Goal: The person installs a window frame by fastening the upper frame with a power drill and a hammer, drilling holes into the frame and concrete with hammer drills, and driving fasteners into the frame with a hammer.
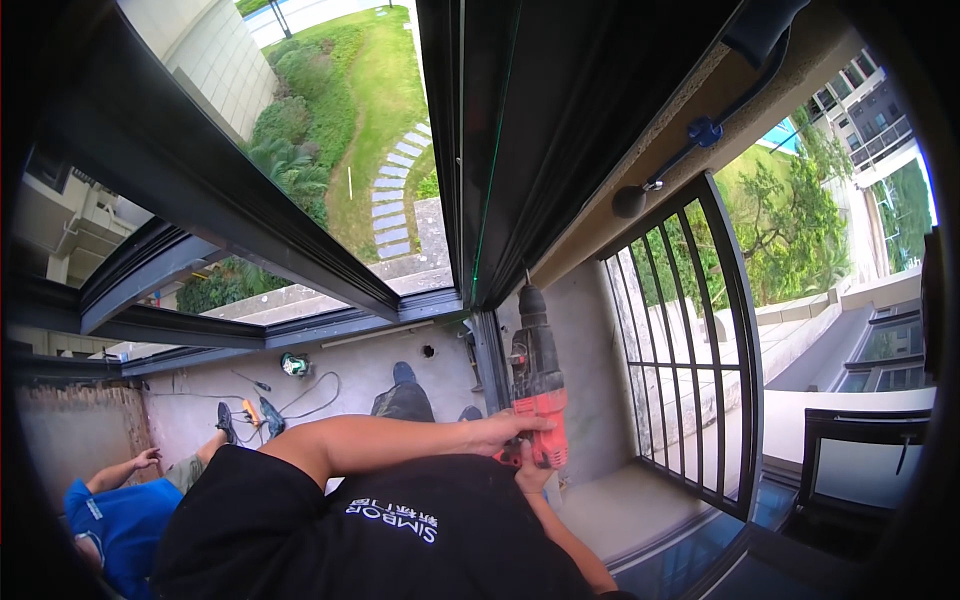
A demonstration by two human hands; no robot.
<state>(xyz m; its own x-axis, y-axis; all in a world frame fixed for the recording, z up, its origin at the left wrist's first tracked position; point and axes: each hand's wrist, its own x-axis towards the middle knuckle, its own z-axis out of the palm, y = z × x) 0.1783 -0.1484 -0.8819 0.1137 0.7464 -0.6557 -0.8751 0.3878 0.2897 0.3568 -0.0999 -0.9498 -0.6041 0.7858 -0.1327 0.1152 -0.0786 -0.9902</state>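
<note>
Both my hands are on a red and black hammer drill (538, 375), which points away from me. My left hand (508, 430) reaches across my chest and lies closed against the drill's red body. Behind and below it, my right hand (535, 474) wraps around the rear, handle end; part of the grip is hidden by my fingers. The thin bit (527, 277) ends beside the lower edge of a dark metal frame (490, 200). Whether its tip touches or enters a surface I cannot tell. A thin green line of light runs along the frame.
Dark window frames (230, 215) stand on the left, a black railing (690, 365) on the right. A co-worker in a blue shirt (120, 535) sits at lower left. On the floor lie a green device (294, 364), cables and an orange-handled tool (250, 411).
</note>
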